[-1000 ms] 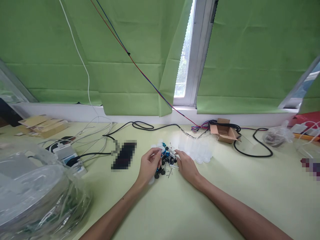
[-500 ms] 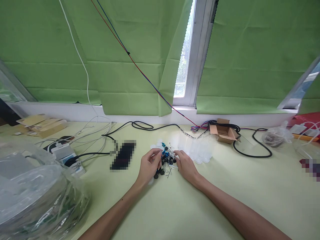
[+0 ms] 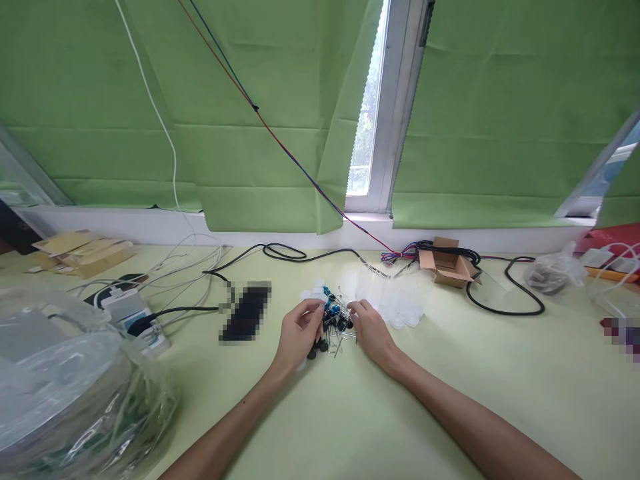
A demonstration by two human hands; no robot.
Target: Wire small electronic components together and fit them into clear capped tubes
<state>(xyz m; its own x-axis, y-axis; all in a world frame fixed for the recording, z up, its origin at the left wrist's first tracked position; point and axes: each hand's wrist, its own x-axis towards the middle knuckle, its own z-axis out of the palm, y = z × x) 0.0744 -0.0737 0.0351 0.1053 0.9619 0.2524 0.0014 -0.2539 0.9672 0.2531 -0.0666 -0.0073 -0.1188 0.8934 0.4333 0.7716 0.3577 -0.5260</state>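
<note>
Two bare hands are at a heap of small parts (image 3: pixel 341 325), blue, black and metallic, below the centre of the frame. Left hand (image 3: pixel 299 332): thumb and forefinger brought together at the heap's left edge; whatever lies between them is too small to confirm. Right hand (image 3: pixel 373 331): fingers curled at the right edge, grip undetermined. Step in hand, as judged: fine fingertip handling. Any next move calls for a light pinch, minding the thin metal rods (image 3: pixel 339 345). Translucent plastic pieces (image 3: pixel 400 308) lie right of the heap.
</note>
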